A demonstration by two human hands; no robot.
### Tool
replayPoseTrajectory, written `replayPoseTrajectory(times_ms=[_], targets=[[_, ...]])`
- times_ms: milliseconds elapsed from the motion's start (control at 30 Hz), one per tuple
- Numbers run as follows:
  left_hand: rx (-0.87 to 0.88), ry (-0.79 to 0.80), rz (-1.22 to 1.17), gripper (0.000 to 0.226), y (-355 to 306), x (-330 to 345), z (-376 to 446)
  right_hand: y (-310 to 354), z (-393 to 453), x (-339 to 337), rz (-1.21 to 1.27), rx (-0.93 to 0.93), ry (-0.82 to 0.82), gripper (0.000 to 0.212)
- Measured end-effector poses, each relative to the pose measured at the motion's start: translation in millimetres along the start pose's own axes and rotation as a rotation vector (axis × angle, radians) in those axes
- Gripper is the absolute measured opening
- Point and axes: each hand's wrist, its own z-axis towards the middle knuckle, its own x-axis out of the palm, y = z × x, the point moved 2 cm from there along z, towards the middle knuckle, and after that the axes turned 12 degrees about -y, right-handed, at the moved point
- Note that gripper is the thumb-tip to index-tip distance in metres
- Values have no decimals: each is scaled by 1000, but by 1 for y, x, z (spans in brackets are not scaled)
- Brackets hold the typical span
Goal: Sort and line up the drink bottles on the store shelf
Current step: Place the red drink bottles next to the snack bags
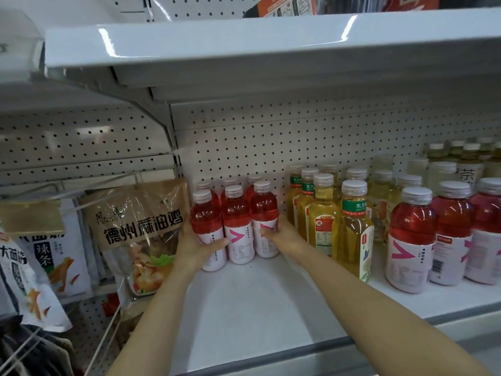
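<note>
A block of red drink bottles (238, 226) with white caps and white labels stands at the left end of the white shelf (257, 302), two rows deep. My left hand (193, 246) grips the left front bottle, thumb across its label. My right hand (282, 236) presses against the right front bottle, thumb on its label. Right of them stand several yellow tea bottles (352, 226) in rows. Further right are more red bottles (412, 240) at the shelf front.
Pale clear bottles (444, 169) stand at the back right. Snack bags (138, 234) hang on hooks left of the shelf divider. An upper shelf (271, 50) overhangs. Bare shelf floor lies in front of the left red bottles.
</note>
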Motion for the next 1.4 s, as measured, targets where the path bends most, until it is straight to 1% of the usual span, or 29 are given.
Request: replayPoseTrajectory(times_ms=[100, 167, 267, 333, 400, 500, 533, 600, 733, 833, 900, 967, 1067, 1133, 1200, 1233, 1333, 1400], targets=[[93, -69, 147, 127, -17, -8, -12, 0, -9, 3, -84, -80, -77, 53], [129, -116, 241, 129, -35, -14, -30, -1, -20, 3, -243, -177, -150, 56], [211, -160, 442, 123, -51, -20, -49, 5, -47, -6, -468, -350, -284, 65], [283, -173, 578, 114, -58, -21, -58, 12, -68, -13, -601, -467, -331, 62], [372, -148, 687, 99, -69, -20, -70, 18, -87, -20, -692, -574, -366, 56], [486, -114, 715, 66, -83, -18, -91, 23, -112, -36, -718, -712, -434, 44], [517, -123, 719, 59, -88, -17, -98, 24, -120, -42, -711, -745, -463, 39], [535, -138, 688, 55, -96, -13, -111, 22, -132, -56, -696, -780, -506, 35], [519, -96, 523, 48, -122, 17, -145, 11, -147, -97, -672, -768, -582, 30], [522, -71, 276, 39, -151, 58, -178, -2, -155, -139, -625, -747, -639, 25], [497, -20, 103, 33, -172, 91, -201, -11, -162, -168, -614, -741, -680, 22], [460, 56, 16, 34, -192, 126, -219, -19, -168, -196, -602, -745, -725, 23], [355, 220, 0, 47, -210, 180, -231, -31, -175, -234, -583, -705, -772, 27], [267, 277, 65, 66, -211, 212, -233, -41, -178, -258, -568, -663, -780, 28], [187, 243, 113, 86, -207, 235, -230, -50, -181, -278, -560, -624, -790, 27], [164, 209, 122, 90, -206, 243, -230, -54, -182, -288, -558, -607, -798, 26], [102, 141, 110, 84, -211, 251, -233, -64, -181, -312, -547, -545, -813, 31], [62, 113, 69, 80, -213, 246, -238, -71, -173, -329, -509, -451, -836, 36]])
